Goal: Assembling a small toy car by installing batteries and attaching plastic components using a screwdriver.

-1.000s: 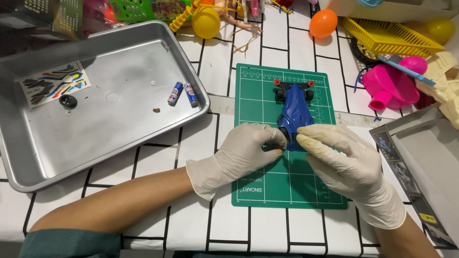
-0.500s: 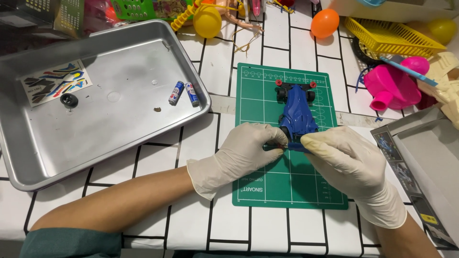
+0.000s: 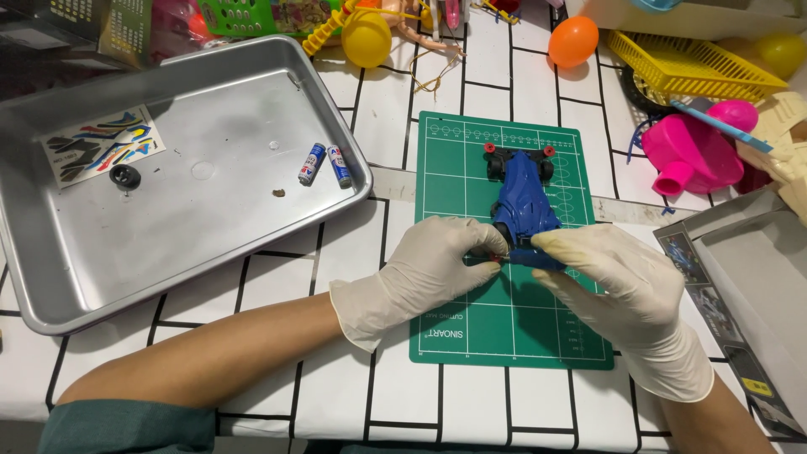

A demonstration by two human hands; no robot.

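A blue toy race car with black wheels and small red rollers lies lengthwise on a green cutting mat. Both my hands wear cream latex gloves. My left hand pinches the car's near end from the left, fingertips at a tiny red part. From the right, my right hand grips the same near end, its fingers covering the car's rear.
A large metal tray at the left holds two small batteries, a sticker sheet and a black wheel. Yellow and orange balls, a yellow basket and a pink toy lie behind. An open box stands at the right.
Both hands stay on the car's near end. The fingers have shifted slightly and the car sits almost where it was.
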